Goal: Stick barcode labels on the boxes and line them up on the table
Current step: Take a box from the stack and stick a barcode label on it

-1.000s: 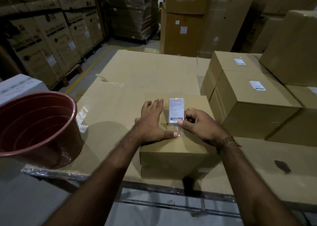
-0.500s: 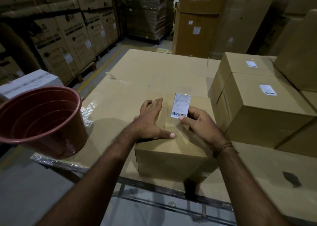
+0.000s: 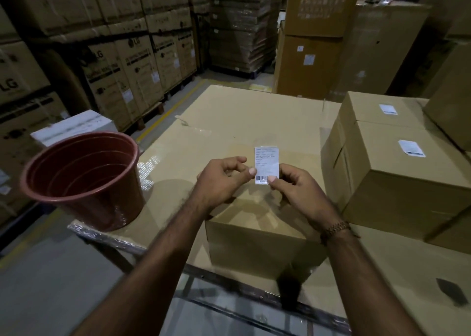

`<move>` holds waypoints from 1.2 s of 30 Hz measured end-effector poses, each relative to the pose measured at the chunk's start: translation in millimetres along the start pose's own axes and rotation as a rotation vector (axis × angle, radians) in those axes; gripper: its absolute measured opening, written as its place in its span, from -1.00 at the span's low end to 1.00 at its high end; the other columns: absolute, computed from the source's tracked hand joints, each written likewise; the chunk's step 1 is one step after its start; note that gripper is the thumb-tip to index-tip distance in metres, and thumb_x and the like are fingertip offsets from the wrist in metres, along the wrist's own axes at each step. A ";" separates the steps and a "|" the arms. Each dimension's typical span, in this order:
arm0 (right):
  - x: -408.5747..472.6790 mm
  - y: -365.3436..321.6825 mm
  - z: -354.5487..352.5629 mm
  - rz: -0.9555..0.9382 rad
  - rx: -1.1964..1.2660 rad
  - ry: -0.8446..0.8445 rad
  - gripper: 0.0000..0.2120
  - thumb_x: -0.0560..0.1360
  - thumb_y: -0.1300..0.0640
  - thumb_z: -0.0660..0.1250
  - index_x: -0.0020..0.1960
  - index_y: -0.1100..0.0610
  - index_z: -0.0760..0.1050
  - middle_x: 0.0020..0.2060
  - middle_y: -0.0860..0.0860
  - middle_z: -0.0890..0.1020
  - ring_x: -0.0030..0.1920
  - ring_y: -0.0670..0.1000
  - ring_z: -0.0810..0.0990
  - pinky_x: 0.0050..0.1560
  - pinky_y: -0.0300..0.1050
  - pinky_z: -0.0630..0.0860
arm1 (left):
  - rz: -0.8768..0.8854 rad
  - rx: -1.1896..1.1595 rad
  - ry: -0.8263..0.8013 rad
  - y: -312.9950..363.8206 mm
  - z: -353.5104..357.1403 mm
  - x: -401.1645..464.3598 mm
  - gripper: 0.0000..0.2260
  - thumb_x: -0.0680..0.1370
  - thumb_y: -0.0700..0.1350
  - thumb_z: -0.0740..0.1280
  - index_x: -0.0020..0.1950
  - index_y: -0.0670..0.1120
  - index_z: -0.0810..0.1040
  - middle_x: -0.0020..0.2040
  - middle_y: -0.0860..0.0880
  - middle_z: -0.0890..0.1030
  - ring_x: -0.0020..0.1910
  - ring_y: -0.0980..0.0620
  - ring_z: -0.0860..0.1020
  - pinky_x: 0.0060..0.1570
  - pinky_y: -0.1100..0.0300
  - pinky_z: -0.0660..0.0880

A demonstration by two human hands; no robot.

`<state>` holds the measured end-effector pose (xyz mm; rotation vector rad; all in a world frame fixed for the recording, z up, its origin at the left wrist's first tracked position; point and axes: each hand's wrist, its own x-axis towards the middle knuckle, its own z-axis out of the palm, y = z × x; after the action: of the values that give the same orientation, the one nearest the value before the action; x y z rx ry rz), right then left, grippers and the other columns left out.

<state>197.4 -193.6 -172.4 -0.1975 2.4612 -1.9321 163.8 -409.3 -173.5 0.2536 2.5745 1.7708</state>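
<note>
My left hand (image 3: 224, 180) and right hand (image 3: 295, 190) both pinch barcode label (image 3: 266, 164) above box (image 3: 257, 221). Peel backing cleanly, lay flat, press edges.

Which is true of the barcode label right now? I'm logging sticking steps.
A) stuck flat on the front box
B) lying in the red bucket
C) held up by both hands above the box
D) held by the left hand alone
C: the left hand and right hand both pinch the barcode label above the front box.

The cardboard-covered table (image 3: 254, 116) bears a red bucket (image 3: 84, 180) and three boxes (image 3: 257, 233).
</note>
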 end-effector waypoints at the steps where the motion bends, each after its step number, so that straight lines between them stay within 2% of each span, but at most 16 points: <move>1: -1.0 -2.8 2.1 -0.011 0.004 -0.011 -0.76 0.68 0.18 0.36 0.28 0.00 0.69 0.00 -0.07 0.78 -0.14 -0.15 0.65 -0.16 -0.27 0.55 | 0.010 -0.016 0.006 1.2 -1.8 -3.0 -0.67 0.37 0.37 0.48 -0.16 0.14 0.75 0.24 0.28 0.66 0.27 0.28 0.59 0.41 -0.18 0.47; 4: -3.2 -12.4 12.0 -0.046 0.008 -0.026 -0.75 0.68 0.21 0.36 0.30 0.02 0.69 0.00 -0.09 0.78 -0.15 -0.21 0.66 -0.13 -0.36 0.52 | 0.044 -0.065 0.021 3.8 -10.0 -9.0 -0.71 0.40 0.30 0.50 -0.18 0.10 0.74 0.24 0.24 0.68 0.30 0.23 0.59 0.46 -0.15 0.41; 5: -3.4 -15.4 15.3 -0.062 -0.004 -0.025 -0.76 0.68 0.20 0.36 0.28 0.01 0.69 0.00 -0.10 0.78 -0.15 -0.19 0.66 -0.11 -0.33 0.53 | 0.060 -0.069 0.033 5.5 -13.3 -11.3 -0.71 0.42 0.29 0.50 -0.17 0.08 0.74 0.24 0.24 0.68 0.30 0.22 0.60 0.45 -0.15 0.42; 7: -0.9 -18.6 22.0 -0.078 -0.065 0.000 -0.85 0.67 0.16 0.39 0.14 0.00 0.72 -0.10 -0.12 0.76 -0.18 -0.06 0.63 -0.10 -0.16 0.56 | 0.092 -0.065 0.065 6.7 -22.2 -14.7 -0.72 0.45 0.25 0.49 -0.17 0.05 0.73 0.22 0.23 0.69 0.29 0.22 0.60 0.41 -0.13 0.46; 9: 2.1 -24.3 30.9 -0.093 -0.077 0.034 -0.94 0.65 0.15 0.43 0.01 0.06 0.67 -0.20 -0.09 0.70 -0.22 -0.05 0.59 -0.12 -0.09 0.53 | 0.126 -0.065 0.092 5.7 -34.1 -17.1 -0.77 0.50 0.17 0.50 -0.18 0.03 0.71 0.20 0.21 0.70 0.27 0.22 0.61 0.40 -0.07 0.47; 11: 7.1 -31.2 45.3 -0.105 -0.014 0.071 -0.95 0.64 0.17 0.44 0.04 0.15 0.65 -0.12 0.04 0.74 -0.12 0.01 0.68 0.00 -0.06 0.58 | 0.159 -0.056 0.096 1.8 -49.7 -17.4 -0.80 0.54 0.11 0.50 -0.19 0.01 0.69 0.20 0.21 0.70 0.26 0.22 0.61 0.37 0.03 0.46; 12: 9.8 -35.0 53.6 -0.112 0.009 0.085 -0.93 0.64 0.18 0.42 0.06 0.19 0.64 -0.08 0.10 0.75 -0.09 0.02 0.71 0.04 -0.07 0.59 | 0.170 -0.049 0.091 -1.5 -58.6 -16.6 -0.80 0.55 0.09 0.50 -0.18 0.00 0.68 0.20 0.21 0.70 0.26 0.23 0.60 0.32 0.07 0.46; 14: 14.3 -44.3 73.2 -0.127 0.019 0.103 -0.88 0.66 0.19 0.40 0.05 0.25 0.64 -0.11 0.08 0.75 -0.14 -0.10 0.68 -0.04 -0.24 0.57 | 0.175 -0.020 0.086 -7.9 -77.4 -14.9 -0.79 0.58 0.06 0.50 -0.17 -0.02 0.66 0.19 0.21 0.70 0.24 0.25 0.59 0.15 0.18 0.43; 18: 25.9 -56.5 123.6 -0.088 0.053 0.176 -0.88 0.66 0.20 0.40 0.00 0.21 0.68 -0.10 0.05 0.76 -0.19 -0.17 0.61 -0.14 -0.35 0.50 | 0.162 0.036 0.062 -21.7 -123.9 -13.5 -0.82 0.60 0.07 0.48 -0.14 0.02 0.67 0.18 0.21 0.69 0.21 0.28 0.59 -0.03 0.27 0.37; 20: 33.2 -60.2 152.8 -0.059 0.093 0.221 -0.89 0.64 0.18 0.42 -0.01 0.18 0.70 -0.09 0.06 0.76 -0.18 -0.14 0.60 -0.15 -0.32 0.51 | 0.150 0.043 0.068 -29.3 -154.0 -14.3 -0.84 0.60 0.09 0.47 -0.08 0.02 0.70 0.15 0.20 0.70 0.15 0.26 0.61 -0.07 0.26 0.40; 23: 46.0 -63.8 196.4 -0.030 0.142 0.280 -0.91 0.61 0.16 0.47 -0.06 0.15 0.71 -0.19 0.04 0.70 -0.21 -0.09 0.55 -0.14 -0.23 0.49 | 0.147 0.087 0.149 -40.4 -206.1 -16.4 -0.85 0.61 0.09 0.45 -0.01 0.03 0.72 -0.01 0.20 0.72 -0.02 0.28 0.63 -0.11 0.23 0.46; 26: 57.6 -69.6 237.4 -0.008 0.194 0.335 -0.99 0.56 0.20 0.53 -0.03 0.13 0.71 -0.22 0.03 0.66 -0.27 -0.15 0.56 -0.17 -0.31 0.49 | 0.122 0.176 0.266 -52.1 -260.6 -19.5 -0.85 0.62 0.10 0.43 0.02 0.05 0.71 -0.11 0.12 0.72 -0.10 0.19 0.65 -0.05 0.17 0.57; 28: 66.3 -73.1 261.9 0.012 0.208 0.343 -0.95 0.54 0.23 0.55 -0.07 0.13 0.71 -0.22 0.07 0.70 -0.23 -0.14 0.63 -0.08 -0.26 0.53 | 0.110 0.212 0.329 -60.6 -292.6 -19.1 -0.85 0.62 0.09 0.43 0.07 0.06 0.70 -0.08 0.12 0.72 -0.07 0.18 0.66 0.05 0.11 0.61; 31: 81.3 -78.6 291.3 0.032 0.180 0.299 -0.90 0.55 0.26 0.53 -0.13 0.15 0.68 -0.17 0.21 0.75 -0.15 -0.05 0.69 0.01 -0.13 0.55 | 0.080 0.264 0.413 -72.7 -329.2 -14.2 -0.81 0.63 0.11 0.41 0.18 0.08 0.68 0.06 0.13 0.70 0.01 0.19 0.65 0.08 0.08 0.63; 34: 100.8 -84.6 313.4 0.036 0.150 0.227 -0.87 0.58 0.29 0.48 -0.14 0.18 0.64 -0.12 0.22 0.76 -0.12 -0.02 0.73 -0.02 -0.18 0.57 | 0.053 0.371 0.472 -81.4 -356.1 -5.6 -0.72 0.65 0.14 0.37 0.31 0.08 0.63 0.19 0.07 0.67 0.11 0.12 0.63 0.12 0.06 0.61; 36: 115.5 -87.4 326.6 0.020 0.114 0.159 -0.88 0.58 0.30 0.47 -0.13 0.20 0.64 -0.18 0.17 0.76 -0.16 -0.07 0.72 -0.07 -0.23 0.57 | 0.035 0.442 0.514 -89.0 -370.5 1.9 -0.65 0.65 0.16 0.37 0.39 0.07 0.60 0.30 0.02 0.63 0.22 0.06 0.59 0.17 0.03 0.56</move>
<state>118.1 -541.6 -157.9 -0.0190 2.4239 -2.1513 114.6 -783.6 -121.9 -0.1906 3.3233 1.3907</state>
